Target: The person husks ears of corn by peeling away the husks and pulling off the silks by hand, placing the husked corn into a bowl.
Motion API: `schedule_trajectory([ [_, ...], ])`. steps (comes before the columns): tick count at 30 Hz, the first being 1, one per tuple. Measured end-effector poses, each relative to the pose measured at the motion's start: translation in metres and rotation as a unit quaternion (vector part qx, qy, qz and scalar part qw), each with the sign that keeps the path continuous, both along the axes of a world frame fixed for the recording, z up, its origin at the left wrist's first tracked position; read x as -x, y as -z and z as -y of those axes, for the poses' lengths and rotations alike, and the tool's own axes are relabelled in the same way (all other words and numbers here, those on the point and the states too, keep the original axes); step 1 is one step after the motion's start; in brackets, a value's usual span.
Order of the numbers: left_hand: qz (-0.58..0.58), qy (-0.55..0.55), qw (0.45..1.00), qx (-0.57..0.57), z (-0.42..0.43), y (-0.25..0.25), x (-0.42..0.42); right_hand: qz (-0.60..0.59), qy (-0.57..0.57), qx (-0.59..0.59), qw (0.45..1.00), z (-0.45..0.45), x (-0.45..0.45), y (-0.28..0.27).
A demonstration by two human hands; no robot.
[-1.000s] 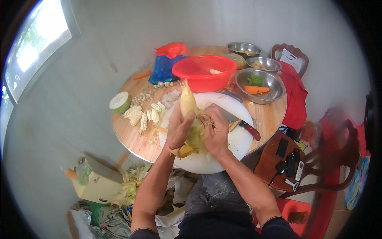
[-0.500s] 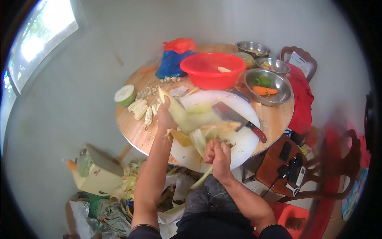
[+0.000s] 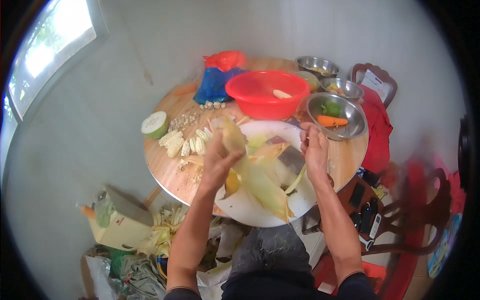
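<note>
Seemingly mid-husking, the left hand [image 3: 220,159] grips corn [image 3: 232,136] at the board's [image 3: 240,207] ten o'clock, the right hand [image 3: 315,150] curls at two, contents unclear, and the next peel calls for steadiness.

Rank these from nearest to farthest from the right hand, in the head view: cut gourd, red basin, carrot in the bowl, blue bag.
1. Carrot, in the steel bowl just beyond the right hand.
2. Red basin, left of the bowl.
3. Blue bag, left of the basin.
4. Cut gourd, at the table's left edge.
</note>
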State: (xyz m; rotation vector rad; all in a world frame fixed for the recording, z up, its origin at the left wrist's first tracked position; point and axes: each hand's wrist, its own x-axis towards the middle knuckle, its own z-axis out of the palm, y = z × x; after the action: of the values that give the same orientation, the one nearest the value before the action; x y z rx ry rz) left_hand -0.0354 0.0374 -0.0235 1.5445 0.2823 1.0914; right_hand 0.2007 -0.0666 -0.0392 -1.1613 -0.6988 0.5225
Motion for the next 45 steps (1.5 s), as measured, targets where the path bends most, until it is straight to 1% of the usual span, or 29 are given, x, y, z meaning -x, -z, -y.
schedule_trajectory([
  [2,-0.015,-0.012,1.000,-0.018,0.005,-0.001,-0.008,0.134,-0.052,-0.056,0.988,-0.018,0.014,-0.020],
  [3,-0.035,-0.024,0.999,-0.032,0.007,-0.001,-0.012,0.136,-0.053,-0.056,0.988,-0.022,0.028,-0.031],
  [4,-0.035,-0.024,0.999,0.004,0.015,-0.010,-0.016,0.209,-0.057,-0.066,0.974,-0.021,0.045,-0.045],
  [5,-0.033,-0.026,0.999,0.003,0.014,-0.010,-0.020,0.282,-0.061,-0.076,0.954,-0.021,0.056,-0.057],
  [7,-0.054,-0.063,0.995,-0.063,0.012,-0.012,-0.024,0.307,-0.059,-0.081,0.946,-0.023,0.064,-0.072],
  [8,-0.074,-0.086,0.991,-0.072,0.013,-0.015,-0.026,0.329,-0.055,-0.083,0.939,-0.025,0.065,-0.078],
  [11,-0.072,-0.109,0.989,-0.064,0.013,-0.018,-0.032,0.366,-0.044,-0.098,0.925,-0.031,0.061,-0.088],
  [15,-0.045,-0.140,0.987,-0.064,0.009,-0.009,-0.048,0.410,-0.030,-0.092,0.907,-0.033,0.053,-0.099],
  [17,-0.038,-0.163,0.984,-0.062,0.011,-0.009,-0.055,0.456,0.010,-0.047,0.889,-0.030,0.052,-0.104],
  [18,-0.036,-0.181,0.979,-0.088,0.012,-0.008,-0.058,0.458,0.003,-0.045,0.888,-0.029,0.052,-0.106],
  [19,-0.034,-0.200,0.972,-0.115,0.012,-0.007,-0.062,0.464,0.022,-0.044,0.885,-0.029,0.053,-0.107],
  [20,-0.029,-0.204,0.973,-0.107,0.012,-0.006,-0.066,0.469,0.040,-0.042,0.881,-0.029,0.053,-0.107],
  [21,-0.029,-0.208,0.972,-0.102,0.013,-0.007,-0.068,0.470,0.035,-0.040,0.881,-0.030,0.054,-0.106],
  [23,-0.037,-0.247,0.959,-0.131,0.015,-0.010,-0.071,0.467,0.070,-0.045,0.880,-0.033,0.056,-0.103],
  [27,-0.028,-0.266,0.955,-0.127,0.011,-0.008,-0.073,0.456,0.089,-0.050,0.884,-0.044,0.058,-0.096],
  [29,-0.026,-0.266,0.957,-0.111,0.009,-0.010,-0.070,0.389,0.052,-0.044,0.919,-0.051,0.057,-0.092],
  [30,-0.026,-0.265,0.957,-0.111,0.008,-0.010,-0.068,0.389,0.053,-0.044,0.919,-0.053,0.059,-0.091],
  [31,-0.015,-0.241,0.967,-0.083,0.007,-0.007,-0.065,0.283,0.008,-0.015,0.959,-0.054,0.060,-0.091],
  [32,-0.005,-0.214,0.975,-0.056,0.006,-0.005,-0.063,0.173,-0.036,0.014,0.984,-0.054,0.060,-0.089],
  [33,-0.003,-0.209,0.976,-0.057,0.004,-0.002,-0.061,0.174,-0.030,0.014,0.984,-0.056,0.058,-0.086],
  [35,0.040,-0.137,0.986,0.085,-0.002,0.003,-0.055,0.073,-0.046,0.024,0.996,-0.059,0.051,-0.075],
  [36,0.070,-0.118,0.980,0.145,-0.001,-0.007,-0.048,0.074,-0.041,0.021,0.996,-0.059,0.046,-0.071],
  [38,0.075,-0.106,0.984,0.118,-0.004,-0.012,-0.040,0.032,-0.112,0.049,0.992,-0.059,0.039,-0.063],
  [39,0.080,-0.098,0.987,0.096,-0.005,-0.012,-0.037,0.031,-0.112,0.050,0.992,-0.058,0.039,-0.063],
  [41,0.074,-0.083,0.989,0.099,-0.006,-0.010,-0.033,0.002,-0.172,0.006,0.985,-0.056,0.042,-0.064],
  [42,0.077,-0.063,0.989,0.110,-0.006,-0.009,-0.033,0.000,-0.170,0.007,0.985,-0.052,0.047,-0.070],
  [44,0.080,-0.040,0.989,0.117,-0.006,-0.009,-0.032,0.091,-0.190,-0.027,0.977,-0.048,0.063,-0.085],
  [45,0.075,-0.032,0.989,0.121,-0.007,-0.008,-0.032,0.090,-0.186,-0.028,0.978,-0.051,0.064,-0.086],
])
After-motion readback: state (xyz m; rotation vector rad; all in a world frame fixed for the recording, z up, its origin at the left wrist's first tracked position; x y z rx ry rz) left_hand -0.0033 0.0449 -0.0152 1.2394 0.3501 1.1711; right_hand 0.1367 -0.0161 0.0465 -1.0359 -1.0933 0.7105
